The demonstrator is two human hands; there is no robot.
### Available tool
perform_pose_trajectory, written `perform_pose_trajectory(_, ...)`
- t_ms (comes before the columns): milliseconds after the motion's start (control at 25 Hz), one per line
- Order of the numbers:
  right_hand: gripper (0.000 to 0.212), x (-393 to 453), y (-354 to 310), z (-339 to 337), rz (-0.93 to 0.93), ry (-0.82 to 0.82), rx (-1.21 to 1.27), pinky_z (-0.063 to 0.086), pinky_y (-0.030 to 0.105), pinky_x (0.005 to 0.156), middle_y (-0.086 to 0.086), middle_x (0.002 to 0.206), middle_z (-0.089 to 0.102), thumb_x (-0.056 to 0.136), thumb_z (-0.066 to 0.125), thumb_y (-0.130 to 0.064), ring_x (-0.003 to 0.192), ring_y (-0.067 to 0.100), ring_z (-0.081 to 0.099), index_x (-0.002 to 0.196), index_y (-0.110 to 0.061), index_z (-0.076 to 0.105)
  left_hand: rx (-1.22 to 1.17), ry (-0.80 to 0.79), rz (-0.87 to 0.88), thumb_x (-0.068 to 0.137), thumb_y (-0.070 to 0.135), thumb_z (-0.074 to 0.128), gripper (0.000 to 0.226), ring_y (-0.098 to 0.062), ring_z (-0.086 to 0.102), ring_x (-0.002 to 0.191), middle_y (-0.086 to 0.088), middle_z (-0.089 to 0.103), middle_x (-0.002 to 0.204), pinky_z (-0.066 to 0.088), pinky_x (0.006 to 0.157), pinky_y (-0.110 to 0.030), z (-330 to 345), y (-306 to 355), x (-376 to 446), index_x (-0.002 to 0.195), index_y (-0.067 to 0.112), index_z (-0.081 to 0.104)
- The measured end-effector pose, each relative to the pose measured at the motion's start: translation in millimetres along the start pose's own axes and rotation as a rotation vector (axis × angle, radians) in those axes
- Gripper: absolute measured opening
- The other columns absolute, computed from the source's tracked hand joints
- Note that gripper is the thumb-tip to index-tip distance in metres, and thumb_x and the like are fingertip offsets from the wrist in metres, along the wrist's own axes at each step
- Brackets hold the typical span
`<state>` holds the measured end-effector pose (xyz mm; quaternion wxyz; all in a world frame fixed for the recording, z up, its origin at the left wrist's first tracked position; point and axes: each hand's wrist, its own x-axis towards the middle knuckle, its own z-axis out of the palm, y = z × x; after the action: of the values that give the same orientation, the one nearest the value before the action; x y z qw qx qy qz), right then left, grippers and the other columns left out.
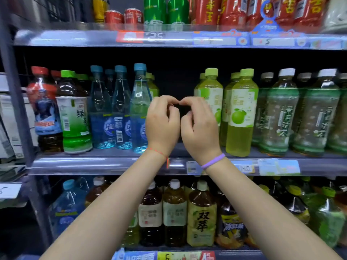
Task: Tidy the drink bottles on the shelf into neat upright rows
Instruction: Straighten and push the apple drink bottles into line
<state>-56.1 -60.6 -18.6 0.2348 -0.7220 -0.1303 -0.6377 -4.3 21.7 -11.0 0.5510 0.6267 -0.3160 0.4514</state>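
Reaching toward the middle shelf (105, 162), your left hand (162, 126) and right hand (200, 128) hover side by side before a dark gap, index fingertips touching, fingers curled and holding nothing. Blue bottles (139, 107) stand upright just left of your hands, lime bottles (242, 113) just right, and clear green ones (281, 113) farther right, all in rows.

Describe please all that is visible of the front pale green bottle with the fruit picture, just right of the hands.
The pale green juice bottle stands upright at the front edge of the middle shelf. It looks like clear plastic, with a light green screw cap, a white and green label showing a round green fruit, and yellow-green liquid below. A similar bottle stands close at its left. Neither hand touches it.
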Motion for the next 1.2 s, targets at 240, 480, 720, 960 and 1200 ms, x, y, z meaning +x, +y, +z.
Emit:
perform_pose_trajectory(240, 0.014, -2, -7, 69, 0.736, -0.469, 0.255, 0.053, 0.033, 0.079, -0.007, 0.09, 0.065, 0.089, 0.064, -0.031, 0.084, 0.013, 0.063, 0.1, -0.025, 0.059, 0.431, 0.07, 0.15, 0.079, 0.016, 0.057, 0.039, -0.031, 0.048, 0.116, -0.011, 0.056, 0.123, 0.037, 0.094, -0.042, -57, -54, 13, 0.117, 0.009, 0.062)
perform_pose_trajectory(480, 0.016, 1, -17, 74, 0.637, -0.611, 0.186, 0.06, 0.037, 0.071, -0.011, 0.077, 0.061, 0.082, 0.071, -0.036, 0.07, 0.008, 0.059, 0.088, -0.023, 0.063, 0.254, -0.061, -0.022, 0.084, 0.033, 0.05, 0.055, -0.025, 0.047, 0.122, -0.004, 0.057, 0.129, 0.039, 0.1, -0.042, -78, -70, 9, 0.134, 0.01, 0.052)
perform_pose_trajectory(720, 0.026, -4, -33, 78, 0.542, -0.637, 0.075, 0.043, 0.02, 0.062, -0.013, 0.08, 0.058, 0.074, 0.079, -0.021, 0.07, 0.001, 0.054, 0.087, -0.027, 0.057, 0.144, -0.16, -0.19, 0.075, 0.038, 0.077, 0.087, -0.021, 0.042, 0.126, -0.001, 0.05, 0.135, 0.036, 0.104, -0.032, -81, -67, 14, 0.148, 0.018, 0.034)
perform_pose_trajectory(960, 0.037, -11, -61, 79, 0.539, -0.518, 0.158, 0.04, 0.006, 0.055, -0.017, 0.089, 0.059, 0.076, 0.079, -0.019, 0.076, -0.003, 0.056, 0.097, -0.027, 0.05, 0.083, -0.086, -0.032, 0.077, 0.034, 0.076, 0.078, -0.015, 0.044, 0.125, 0.0, 0.053, 0.135, 0.03, 0.103, -0.019, -97, -57, 18, 0.146, 0.018, 0.043)
perform_pose_trajectory(1200, 0.027, -1, -90, 109, 0.448, -0.494, 0.153, 0.041, 0.016, 0.059, -0.008, 0.095, 0.057, 0.081, 0.071, -0.016, 0.076, 0.005, 0.055, 0.101, -0.02, 0.053, 0.098, 0.054, -0.002, 0.079, 0.027, 0.074, 0.073, -0.02, 0.048, 0.128, -0.003, 0.052, 0.138, 0.04, 0.109, -0.036, -131, -65, 34, 0.144, 0.011, 0.044)
